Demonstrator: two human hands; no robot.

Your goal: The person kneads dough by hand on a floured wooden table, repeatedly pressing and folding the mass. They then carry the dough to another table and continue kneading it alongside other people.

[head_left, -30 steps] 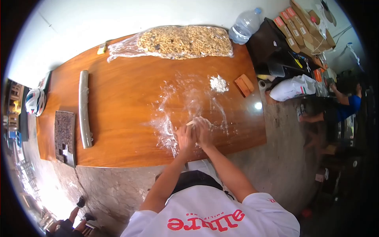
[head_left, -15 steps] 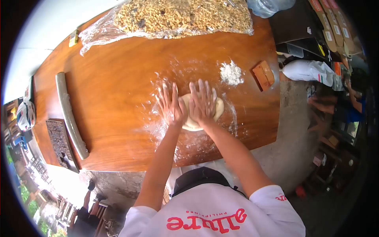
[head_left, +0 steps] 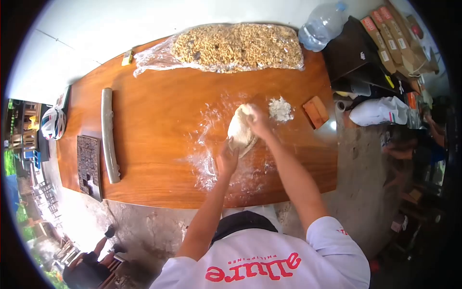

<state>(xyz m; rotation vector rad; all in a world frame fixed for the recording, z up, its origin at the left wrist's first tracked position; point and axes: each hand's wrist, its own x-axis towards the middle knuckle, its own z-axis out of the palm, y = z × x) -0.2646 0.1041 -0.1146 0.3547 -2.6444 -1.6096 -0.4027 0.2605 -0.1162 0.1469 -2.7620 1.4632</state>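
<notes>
A pale, flattened piece of dough is lifted and tilted over the floured part of the table. At its lower left edge, my left hand grips it, fingers closed on the rim. My right hand, a little blurred, pinches the dough along its upper right side. White flour is smeared over the wood around and below the dough. Just right of my right hand lies a small heap of flour.
A brown block sits on the wooden table at right. A long grey tube and a dark textured board lie at left. A plastic bag of yellowish chunks and a clear water jug stand along the back.
Both hands were pressing flat on the dough; now they grip its edges and have raised it off the flat. The view has also shifted, showing more of the back wall.
</notes>
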